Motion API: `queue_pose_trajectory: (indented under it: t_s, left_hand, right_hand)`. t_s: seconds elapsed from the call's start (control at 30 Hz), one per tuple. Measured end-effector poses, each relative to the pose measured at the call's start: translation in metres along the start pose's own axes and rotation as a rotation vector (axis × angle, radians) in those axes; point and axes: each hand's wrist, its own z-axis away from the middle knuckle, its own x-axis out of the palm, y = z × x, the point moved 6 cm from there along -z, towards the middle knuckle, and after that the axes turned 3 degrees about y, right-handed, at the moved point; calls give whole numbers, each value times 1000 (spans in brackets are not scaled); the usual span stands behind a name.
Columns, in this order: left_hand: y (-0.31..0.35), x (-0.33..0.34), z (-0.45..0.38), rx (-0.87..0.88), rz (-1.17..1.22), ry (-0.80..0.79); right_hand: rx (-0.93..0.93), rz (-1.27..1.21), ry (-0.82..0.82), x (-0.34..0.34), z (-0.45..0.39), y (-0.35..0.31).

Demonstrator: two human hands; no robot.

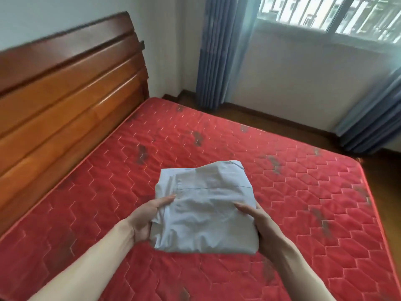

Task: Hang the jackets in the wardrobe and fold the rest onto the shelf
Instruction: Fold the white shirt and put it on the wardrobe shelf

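While both hands grip it from opposite sides, the folded pale blue garment (204, 209) sits over the middle of the red quilted mattress (303, 192), nearer its front edge. The left hand (147, 218) clasps the garment's left side, thumb on top and fingers beneath; the right hand (258, 224) clasps the right side likewise. A wooden headboard (65, 94) runs along the mattress's left edge, and blue curtains (219, 51) hang beyond its far corner.
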Motion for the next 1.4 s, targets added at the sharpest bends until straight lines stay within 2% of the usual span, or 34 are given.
queue_pose_trajectory:
  t_s: [0.2, 0.3, 0.4, 0.73, 1.1, 1.4]
  left_hand:
    - [22, 6, 139, 230, 69, 22]
    - [15, -8, 198, 342, 143, -15]
    - [-1, -37, 244, 447, 207, 55]
    - [-66, -171, 398, 698, 446, 483]
    - [-179, -297, 579, 803, 555, 825]
    - [-253, -373, 677, 892, 749, 1066]
  right_hand:
    - [-45, 57, -136, 72, 77, -57]
    - [-46, 92, -202, 110, 98, -62]
    - [-23, 119, -274, 155, 111, -53]
    - [76, 280, -542, 341, 149, 12]
    - [215, 456, -945, 559, 225, 127]
    - [349, 560, -1152, 707, 282, 206]
